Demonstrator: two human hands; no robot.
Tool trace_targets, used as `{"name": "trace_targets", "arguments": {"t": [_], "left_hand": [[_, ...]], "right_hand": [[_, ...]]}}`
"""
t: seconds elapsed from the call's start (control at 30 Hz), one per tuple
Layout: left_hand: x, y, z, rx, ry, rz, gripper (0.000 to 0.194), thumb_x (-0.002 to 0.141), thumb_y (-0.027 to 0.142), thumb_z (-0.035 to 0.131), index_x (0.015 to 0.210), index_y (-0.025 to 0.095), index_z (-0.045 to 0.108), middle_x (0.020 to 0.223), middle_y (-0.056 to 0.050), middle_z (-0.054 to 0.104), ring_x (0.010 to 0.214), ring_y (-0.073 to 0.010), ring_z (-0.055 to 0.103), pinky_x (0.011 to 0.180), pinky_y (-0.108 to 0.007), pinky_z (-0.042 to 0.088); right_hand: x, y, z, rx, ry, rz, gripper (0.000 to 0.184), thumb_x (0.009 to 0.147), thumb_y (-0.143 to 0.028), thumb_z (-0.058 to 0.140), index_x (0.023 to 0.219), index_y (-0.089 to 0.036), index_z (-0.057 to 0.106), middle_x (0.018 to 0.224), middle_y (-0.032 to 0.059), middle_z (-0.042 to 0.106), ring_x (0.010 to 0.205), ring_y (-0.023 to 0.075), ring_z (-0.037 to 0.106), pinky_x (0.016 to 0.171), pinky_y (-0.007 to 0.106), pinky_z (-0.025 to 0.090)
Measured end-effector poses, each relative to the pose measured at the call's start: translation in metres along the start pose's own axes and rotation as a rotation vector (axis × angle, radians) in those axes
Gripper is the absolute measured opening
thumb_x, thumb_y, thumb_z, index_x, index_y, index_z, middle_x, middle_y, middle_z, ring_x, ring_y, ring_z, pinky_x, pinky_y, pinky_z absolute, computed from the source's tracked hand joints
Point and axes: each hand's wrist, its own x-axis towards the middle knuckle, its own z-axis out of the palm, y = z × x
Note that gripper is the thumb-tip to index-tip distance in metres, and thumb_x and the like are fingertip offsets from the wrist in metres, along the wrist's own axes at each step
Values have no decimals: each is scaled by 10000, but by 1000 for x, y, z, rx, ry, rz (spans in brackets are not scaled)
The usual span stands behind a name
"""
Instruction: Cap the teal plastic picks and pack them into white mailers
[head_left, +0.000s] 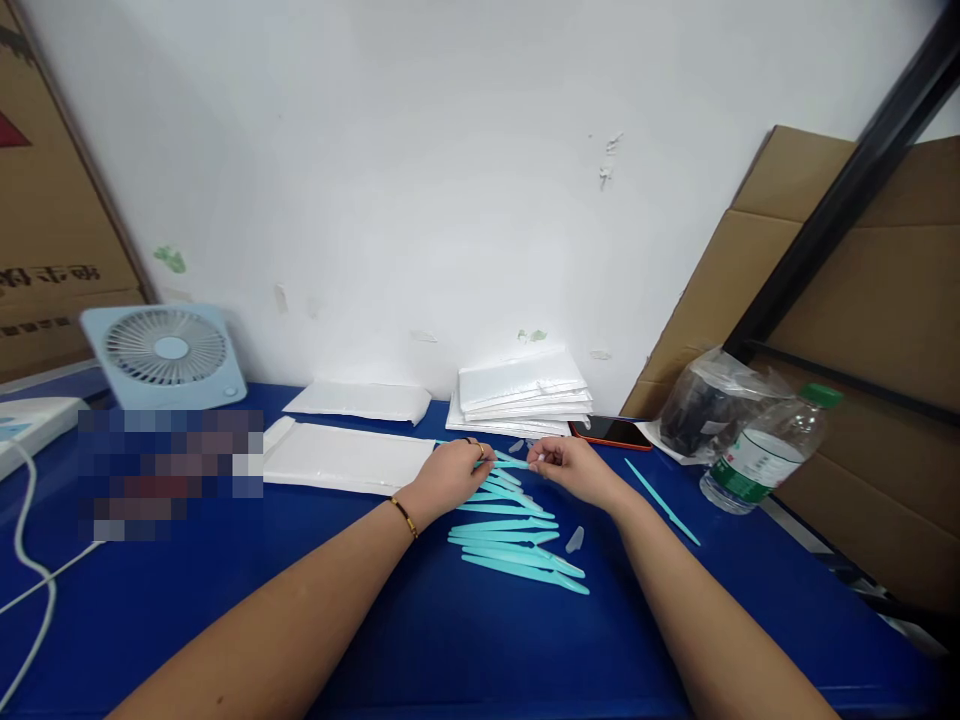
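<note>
A turquoise eyebrow razor (514,463) stretches between my two hands. My left hand (448,474) is closed on its left end. The fingers of my right hand (576,470) pinch its other end, where a small whitish bit shows; whether that is a cap I cannot tell. Beneath and in front of my hands, several more turquoise razors (517,570) lie in a rough column on the blue table. One clear plastic cap (575,540) lies right of them, and another small clear cap (517,446) lies behind the held razor. A single razor (663,502) lies apart, to the right of my right forearm.
White padded envelopes (525,385) are stacked by the wall, with another envelope (349,455) left of my hand. A phone (611,432), a bagged dark cup (694,410) and a water bottle (765,450) stand or lie right. A blue fan (171,350) and white cable (34,560) are left.
</note>
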Motion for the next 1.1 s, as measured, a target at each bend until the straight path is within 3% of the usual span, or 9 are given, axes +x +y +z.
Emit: {"name": "trace_targets", "arguments": {"t": [0.1, 0.27, 0.33, 0.47, 0.63, 0.87, 1.1], "left_hand": [[-1, 2, -4, 2, 49, -21, 265, 805, 346, 511, 1030, 234, 597, 940, -32, 610, 887, -181, 554, 770, -271, 404], [-5, 15, -15, -44, -198, 159, 217, 720, 431, 610, 810, 239, 653, 804, 7, 597, 784, -147, 558, 709, -241, 384], [-6, 19, -15, -9, -225, 172, 188, 707, 412, 632, 768, 236, 663, 787, 8, 609, 790, -154, 559, 743, -257, 369], [-6, 18, -10, 33, -183, 87, 170, 717, 385, 631, 724, 217, 658, 771, -6, 640, 776, -171, 567, 751, -274, 360], [-5, 14, -7, 11, -189, 16, 189, 731, 390, 613, 739, 204, 646, 760, -13, 663, 726, -167, 581, 682, -259, 371], [-3, 14, -8, -41, -196, 8, 176, 735, 379, 610, 737, 207, 642, 716, 6, 660, 657, -139, 570, 585, -228, 347], [-3, 17, -9, -59, -187, 23, 189, 745, 389, 595, 730, 208, 646, 707, 6, 653, 669, -140, 568, 625, -238, 354]], "right_hand": [[-5, 4, -13, -18, -33, 34, 206, 728, -336, 583, 812, -153, 627, 654, 0, 542, 582, 106, 462, 543, 215, 360], [-20, 5, -34, -8, -540, 109, 362, 533, -363, 756, 814, -150, 676, 626, -28, 521, 555, 93, 462, 502, 195, 355], [-22, 4, -33, -68, -631, 97, 363, 483, -372, 780, 759, -155, 691, 627, -30, 528, 552, 90, 465, 491, 191, 349], [-20, 7, -29, -147, -570, 77, 284, 535, -396, 746, 685, -161, 693, 594, -22, 557, 540, 97, 472, 480, 198, 336], [-20, 13, -35, -55, -532, 194, 259, 604, -387, 702, 718, -159, 662, 568, -14, 585, 485, 102, 506, 462, 203, 343], [-17, 16, -34, 59, -478, 233, 267, 606, -381, 708, 717, -150, 631, 548, -10, 572, 486, 108, 532, 443, 192, 361], [-16, 6, -26, 180, -444, 218, 303, 598, -394, 719, 729, -138, 621, 529, -13, 560, 493, 110, 550, 485, 211, 436]]}}
